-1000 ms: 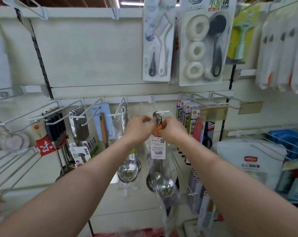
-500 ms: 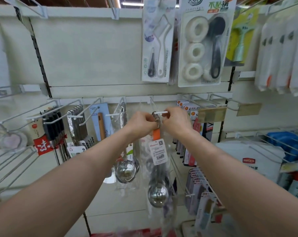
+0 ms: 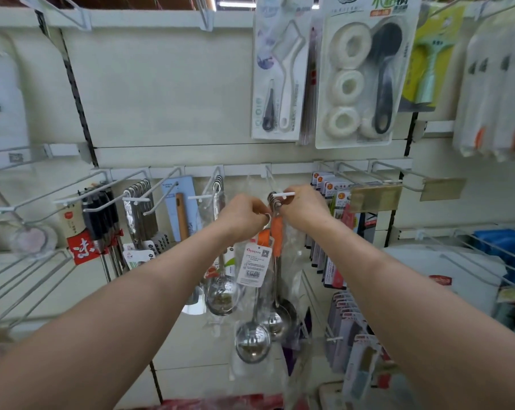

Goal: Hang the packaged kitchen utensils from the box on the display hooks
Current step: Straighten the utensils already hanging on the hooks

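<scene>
A steel ladle (image 3: 252, 341) with an orange handle and a white tag, wrapped in clear plastic, hangs below my hands. My left hand (image 3: 241, 216) pinches the ring at its top, just under the white-tipped display hook (image 3: 283, 194). My right hand (image 3: 303, 207) grips the handle tops of several ladles (image 3: 280, 316) strung on that hook, right beside the left hand. The ring of the held ladle sits just left of and below the hook's tip. The box is out of view.
More ladles (image 3: 222, 291) hang on the hook to the left, then a wood-handled tool, steel utensils (image 3: 139, 214) and black-handled ones (image 3: 99, 220). Carded packs (image 3: 331, 229) hang right of my hands. Brush packs (image 3: 365, 72) hang above. Wire racks jut out at left and right.
The held ladle has dropped lower and swung left, its bowl now hanging apart from the others. My left hand now pinches its ring below the hook's tip. The view shifted slightly.
</scene>
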Demonstrator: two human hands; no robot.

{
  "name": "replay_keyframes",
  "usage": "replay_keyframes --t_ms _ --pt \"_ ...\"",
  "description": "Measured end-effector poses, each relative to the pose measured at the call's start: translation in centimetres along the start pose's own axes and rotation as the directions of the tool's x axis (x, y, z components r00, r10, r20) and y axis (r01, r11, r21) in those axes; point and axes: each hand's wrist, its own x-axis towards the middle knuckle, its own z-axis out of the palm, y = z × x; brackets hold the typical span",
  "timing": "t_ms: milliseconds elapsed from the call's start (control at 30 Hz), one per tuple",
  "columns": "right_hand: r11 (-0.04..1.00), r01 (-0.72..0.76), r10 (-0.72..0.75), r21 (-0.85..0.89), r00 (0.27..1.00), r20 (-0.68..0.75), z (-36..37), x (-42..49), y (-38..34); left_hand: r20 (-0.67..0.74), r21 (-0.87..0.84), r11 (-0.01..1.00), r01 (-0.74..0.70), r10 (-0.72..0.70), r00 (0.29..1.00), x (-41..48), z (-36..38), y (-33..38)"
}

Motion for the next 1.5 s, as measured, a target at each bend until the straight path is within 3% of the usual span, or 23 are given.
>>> replay_keyframes --t_ms 300,733,867,967,1167,1300,1500 --pt "0.996 -0.063 0.062 0.067 0.998 0.014 0.7 0.0 0.9 -0.032 0.171 0.985 -0.002 0.007 0.999 0.9 0.4 0.4" --pt "0.998 0.049 -0.052 0.047 0.995 0.082 -2.0 -1.5 0.5 -0.011 0.371 0.925 -0.082 0.093 0.996 0.3 -0.1 0.6" --pt "0.995 0.098 -0.099 0.016 0.981 0.165 -2.2 -3.0 0.7 0.06 0.49 0.863 -0.125 0.109 0.992 -1.0 -0.2 0.3" --pt "0.986 0.159 -0.145 -0.053 0.967 0.211 -0.9 -4.5 0.1 0.132 0.659 0.733 -0.168 0.107 0.985 -2.6 -0.5 -0.1" --pt "0.901 0.348 -0.225 -0.259 0.885 0.407 3.5 -6.9 -3.5 0.172 0.857 0.492 -0.152 0.004 0.985 -6.4 -1.6 -2.8" --pt "0.78 0.495 -0.224 -0.384 0.793 0.567 7.3 -8.6 -6.3 0.187 0.874 0.466 -0.136 -0.065 0.98 -9.3 -3.3 -6.1" --pt "0.723 0.614 -0.333 -0.316 0.711 0.62 12.4 -10.5 -10.5 0.12 0.892 0.451 -0.032 -0.169 0.978 -12.9 -6.7 -9.9"
